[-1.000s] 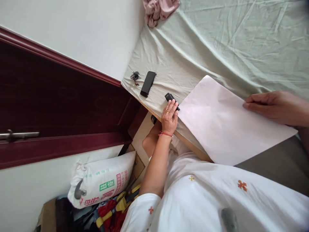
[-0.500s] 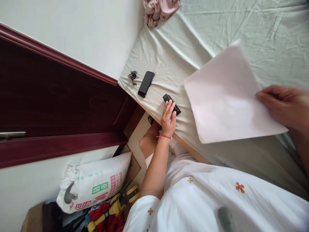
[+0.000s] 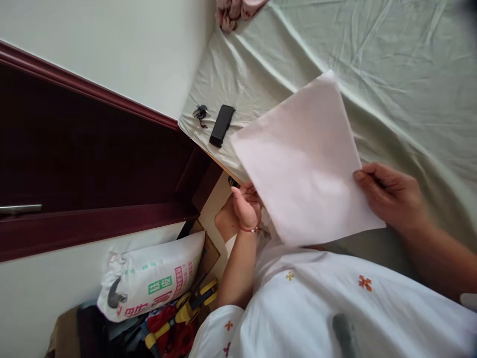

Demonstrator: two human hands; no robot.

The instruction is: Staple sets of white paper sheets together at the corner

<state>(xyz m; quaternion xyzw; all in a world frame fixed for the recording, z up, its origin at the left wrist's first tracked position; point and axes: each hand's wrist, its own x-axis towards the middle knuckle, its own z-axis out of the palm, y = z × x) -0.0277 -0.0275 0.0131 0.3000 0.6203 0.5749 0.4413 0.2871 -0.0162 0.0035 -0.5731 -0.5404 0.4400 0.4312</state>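
A white sheet of paper (image 3: 301,164), perhaps several sheets together, is tilted above the bed's edge. My right hand (image 3: 391,194) pinches its right edge between thumb and fingers. At the paper's lower left edge, my left hand (image 3: 246,206) is turned palm up with the thumb apart. Some of its fingertips go behind the sheet, and whether they touch it I cannot tell. The small black stapler-like object is hidden behind the paper. Left of the sheet, a long black case-like object (image 3: 222,125) lies on the bed beside a bunch of keys (image 3: 200,113).
A pale green sheet (image 3: 402,89) covers the bed. Pink cloth (image 3: 233,15) lies by the wall. To the left are a dark red door (image 3: 85,134) and its metal handle (image 3: 20,209). A full white sack (image 3: 156,278) rests near a yellow-wheeled item (image 3: 186,313) on the floor.
My right hand has brought the paper left and toward my body. My left hand has come off the small black object, pulled back and turned palm up; the paper now covers that object.
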